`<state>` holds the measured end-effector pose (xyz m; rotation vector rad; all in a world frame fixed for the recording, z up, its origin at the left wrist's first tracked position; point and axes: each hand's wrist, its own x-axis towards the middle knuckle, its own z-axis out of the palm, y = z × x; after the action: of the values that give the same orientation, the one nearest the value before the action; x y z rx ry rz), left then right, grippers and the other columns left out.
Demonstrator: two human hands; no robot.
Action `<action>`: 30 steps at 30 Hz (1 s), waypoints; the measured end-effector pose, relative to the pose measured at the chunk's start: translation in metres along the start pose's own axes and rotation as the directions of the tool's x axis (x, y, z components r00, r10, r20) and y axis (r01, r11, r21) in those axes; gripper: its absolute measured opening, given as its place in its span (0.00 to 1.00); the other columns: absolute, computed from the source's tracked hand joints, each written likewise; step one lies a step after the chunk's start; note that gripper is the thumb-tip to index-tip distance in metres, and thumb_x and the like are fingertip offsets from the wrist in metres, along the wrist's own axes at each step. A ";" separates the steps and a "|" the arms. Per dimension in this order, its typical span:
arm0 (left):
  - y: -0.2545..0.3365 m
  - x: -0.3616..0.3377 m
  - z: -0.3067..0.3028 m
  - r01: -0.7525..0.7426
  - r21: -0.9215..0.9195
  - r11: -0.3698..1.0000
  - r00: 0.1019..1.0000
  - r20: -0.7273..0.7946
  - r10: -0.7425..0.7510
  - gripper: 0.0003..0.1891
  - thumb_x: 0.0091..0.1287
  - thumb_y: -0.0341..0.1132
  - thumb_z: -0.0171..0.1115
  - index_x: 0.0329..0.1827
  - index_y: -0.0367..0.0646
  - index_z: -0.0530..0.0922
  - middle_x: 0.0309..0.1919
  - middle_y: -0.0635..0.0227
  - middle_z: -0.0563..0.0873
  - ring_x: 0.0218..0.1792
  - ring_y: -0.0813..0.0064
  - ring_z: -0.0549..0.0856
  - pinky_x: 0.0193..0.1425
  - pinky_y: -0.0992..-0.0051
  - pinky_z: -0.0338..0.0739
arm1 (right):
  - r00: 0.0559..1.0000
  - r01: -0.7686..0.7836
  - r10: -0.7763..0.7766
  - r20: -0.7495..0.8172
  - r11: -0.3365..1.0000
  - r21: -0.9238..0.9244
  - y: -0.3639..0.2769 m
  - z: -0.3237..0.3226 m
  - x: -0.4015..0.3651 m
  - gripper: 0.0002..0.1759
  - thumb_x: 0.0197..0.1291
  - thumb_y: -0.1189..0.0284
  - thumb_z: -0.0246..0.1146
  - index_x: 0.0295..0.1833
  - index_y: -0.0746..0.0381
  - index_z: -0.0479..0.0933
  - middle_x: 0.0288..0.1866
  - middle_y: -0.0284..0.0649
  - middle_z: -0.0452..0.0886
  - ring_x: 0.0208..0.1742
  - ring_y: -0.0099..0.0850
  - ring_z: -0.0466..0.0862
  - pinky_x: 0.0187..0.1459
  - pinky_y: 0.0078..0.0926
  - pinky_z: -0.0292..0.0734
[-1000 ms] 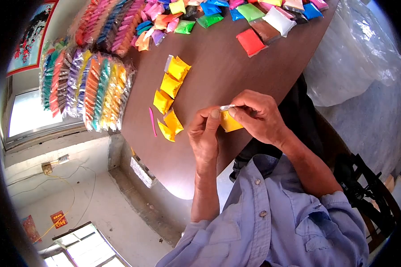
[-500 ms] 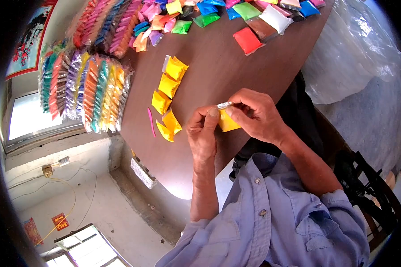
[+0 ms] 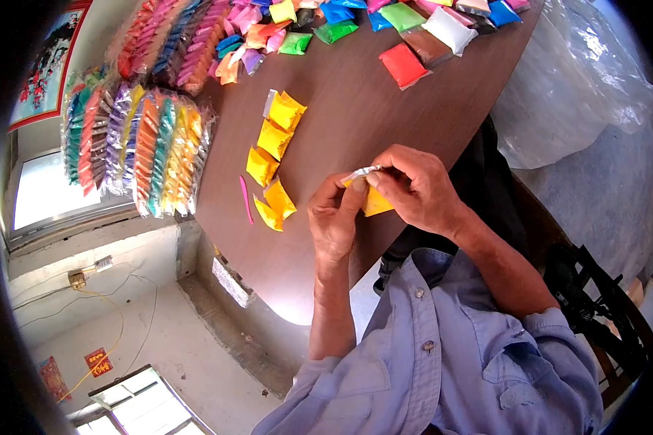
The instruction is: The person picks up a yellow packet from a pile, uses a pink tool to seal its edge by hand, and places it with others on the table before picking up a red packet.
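Note:
Between my hands is a yellow packet [image 3: 376,204] with a clear plastic top edge, held just above the near side of the table. My left hand [image 3: 333,217] pinches the left part of that edge between thumb and fingers. The right hand [image 3: 416,187] grips the edge close by, thumb against fingers. Left of my hands, a column of several yellow packets [image 3: 274,139] lies on the brown table [image 3: 341,109]. A thin pink stick-like tool [image 3: 246,199] rests beside the lowest ones.
Loose coloured packets [image 3: 334,29] are heaped at the far side, with a red packet [image 3: 403,66] nearer. Long bags of bundled packets [image 3: 141,145] stand at the left. A large clear plastic bag [image 3: 569,87] hangs at the right by the table edge.
My left hand has shifted slightly right, its thumb nearer the right hand. More of the packet's clear edge shows above the fingers. The packets on the table have not moved.

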<state>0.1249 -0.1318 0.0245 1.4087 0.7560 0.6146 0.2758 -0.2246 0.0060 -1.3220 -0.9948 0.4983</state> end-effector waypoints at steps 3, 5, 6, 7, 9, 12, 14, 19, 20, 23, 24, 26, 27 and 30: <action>-0.005 0.001 0.000 -0.038 -0.031 0.999 0.999 -0.026 0.037 0.10 0.75 0.34 0.70 0.51 0.37 0.86 0.38 0.75 0.88 0.39 0.87 0.81 0.47 0.83 0.76 | 0.999 -0.042 0.042 0.019 0.999 0.020 -0.005 -0.001 0.001 0.08 0.67 0.72 0.69 0.42 0.66 0.80 0.33 0.44 0.83 0.30 0.34 0.85 0.33 0.33 0.79; -0.009 0.001 -0.003 -0.037 -0.066 0.997 0.999 -0.025 0.035 0.09 0.76 0.33 0.68 0.52 0.38 0.85 0.39 0.74 0.87 0.39 0.86 0.81 0.48 0.82 0.75 | 0.998 -0.058 0.057 0.030 0.998 0.030 -0.007 -0.002 0.002 0.08 0.66 0.72 0.69 0.42 0.66 0.80 0.33 0.44 0.83 0.30 0.34 0.85 0.33 0.33 0.79; -0.009 0.001 -0.004 -0.035 -0.101 0.994 0.999 -0.024 0.032 0.09 0.77 0.32 0.66 0.53 0.38 0.85 0.40 0.74 0.87 0.39 0.86 0.80 0.49 0.81 0.74 | 0.998 -0.052 0.052 0.031 0.998 0.023 -0.007 -0.002 0.002 0.08 0.66 0.72 0.70 0.43 0.66 0.80 0.33 0.43 0.83 0.30 0.33 0.85 0.33 0.32 0.79; -0.007 0.001 -0.003 -0.035 -0.101 0.994 0.999 -0.023 0.032 0.09 0.77 0.32 0.66 0.53 0.38 0.85 0.40 0.74 0.87 0.39 0.86 0.80 0.49 0.81 0.74 | 0.998 -0.047 0.047 0.032 0.999 0.016 -0.006 -0.002 0.002 0.09 0.66 0.72 0.70 0.43 0.66 0.81 0.33 0.43 0.83 0.30 0.32 0.85 0.33 0.31 0.79; -0.002 0.000 0.001 -0.017 -0.070 0.997 0.999 -0.033 0.014 0.08 0.78 0.33 0.65 0.53 0.39 0.85 0.41 0.73 0.87 0.40 0.85 0.81 0.50 0.81 0.75 | 0.998 -0.063 0.062 0.030 0.998 0.022 -0.001 -0.002 0.001 0.09 0.67 0.71 0.70 0.43 0.66 0.81 0.33 0.42 0.83 0.30 0.32 0.85 0.32 0.30 0.79; -0.003 0.000 0.000 0.030 0.008 1.000 0.999 -0.045 -0.030 0.08 0.78 0.34 0.65 0.51 0.39 0.84 0.40 0.74 0.86 0.40 0.86 0.80 0.49 0.81 0.75 | 0.997 -0.081 0.080 0.014 0.996 0.046 -0.001 0.000 -0.001 0.08 0.68 0.73 0.69 0.43 0.67 0.80 0.34 0.40 0.81 0.30 0.27 0.82 0.32 0.26 0.77; -0.004 0.000 -0.002 -0.003 0.026 1.000 1.000 -0.021 0.003 0.08 0.78 0.34 0.64 0.50 0.40 0.84 0.40 0.74 0.86 0.39 0.86 0.80 0.48 0.81 0.75 | 0.996 -0.084 0.084 -0.002 0.995 0.061 -0.002 -0.001 -0.001 0.08 0.68 0.74 0.68 0.43 0.68 0.79 0.34 0.39 0.80 0.30 0.23 0.80 0.31 0.22 0.76; -0.006 0.000 0.000 -0.057 -0.020 0.998 0.998 -0.023 0.057 0.07 0.78 0.34 0.65 0.48 0.40 0.84 0.39 0.75 0.86 0.38 0.86 0.79 0.46 0.82 0.74 | 0.999 -0.045 0.044 0.026 0.999 0.016 -0.004 -0.001 0.001 0.08 0.68 0.74 0.68 0.43 0.68 0.79 0.35 0.39 0.80 0.31 0.21 0.79 0.31 0.22 0.74; -0.007 0.000 -0.001 -0.051 0.003 0.999 0.998 -0.021 0.051 0.07 0.78 0.35 0.65 0.48 0.39 0.85 0.39 0.75 0.86 0.39 0.86 0.80 0.47 0.82 0.74 | 0.999 -0.045 0.045 0.027 0.999 0.015 -0.004 -0.001 0.001 0.08 0.68 0.74 0.68 0.43 0.68 0.79 0.35 0.39 0.80 0.31 0.21 0.79 0.31 0.22 0.74; -0.003 0.000 0.001 -0.031 0.034 0.999 0.999 -0.016 0.032 0.09 0.77 0.35 0.67 0.50 0.39 0.85 0.39 0.75 0.87 0.40 0.86 0.81 0.48 0.81 0.75 | 0.994 -0.094 0.093 0.049 0.995 0.028 -0.002 -0.001 0.000 0.08 0.69 0.74 0.68 0.44 0.68 0.80 0.35 0.38 0.80 0.31 0.21 0.79 0.32 0.22 0.75; -0.001 0.001 0.003 -0.017 0.042 0.999 1.000 -0.012 0.018 0.10 0.77 0.36 0.67 0.51 0.39 0.85 0.40 0.74 0.87 0.40 0.85 0.81 0.48 0.81 0.76 | 0.997 -0.081 0.080 0.024 0.996 0.038 0.000 0.000 -0.001 0.08 0.69 0.74 0.68 0.44 0.69 0.80 0.35 0.38 0.80 0.31 0.20 0.79 0.32 0.21 0.75; 0.005 0.000 0.006 -0.011 0.091 0.996 1.000 0.003 0.010 0.11 0.76 0.36 0.68 0.52 0.38 0.85 0.41 0.74 0.87 0.40 0.85 0.82 0.49 0.81 0.77 | 0.998 -0.070 0.070 -0.002 0.997 0.045 0.002 0.001 -0.002 0.08 0.69 0.74 0.69 0.44 0.69 0.80 0.35 0.37 0.80 0.31 0.20 0.79 0.32 0.21 0.75; 0.007 0.000 0.007 -0.006 0.142 0.990 1.000 0.015 0.004 0.11 0.76 0.36 0.68 0.53 0.37 0.85 0.42 0.73 0.88 0.41 0.84 0.83 0.50 0.80 0.78 | 0.997 -0.075 0.075 -0.012 0.996 0.049 0.002 0.001 -0.001 0.08 0.69 0.73 0.69 0.45 0.69 0.80 0.35 0.37 0.80 0.31 0.20 0.79 0.32 0.21 0.74; 0.004 -0.001 0.006 0.006 0.121 0.993 1.000 0.003 -0.007 0.12 0.76 0.35 0.67 0.55 0.36 0.84 0.43 0.72 0.88 0.42 0.83 0.84 0.51 0.79 0.79 | 0.996 -0.085 0.085 -0.003 0.996 0.040 0.000 0.000 0.000 0.09 0.70 0.73 0.68 0.45 0.69 0.80 0.35 0.37 0.80 0.31 0.20 0.78 0.32 0.21 0.74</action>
<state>0.1294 -0.1358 0.0290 1.5169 0.8059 0.5690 0.2761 -0.2245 0.0063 -1.3330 -0.9229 0.5772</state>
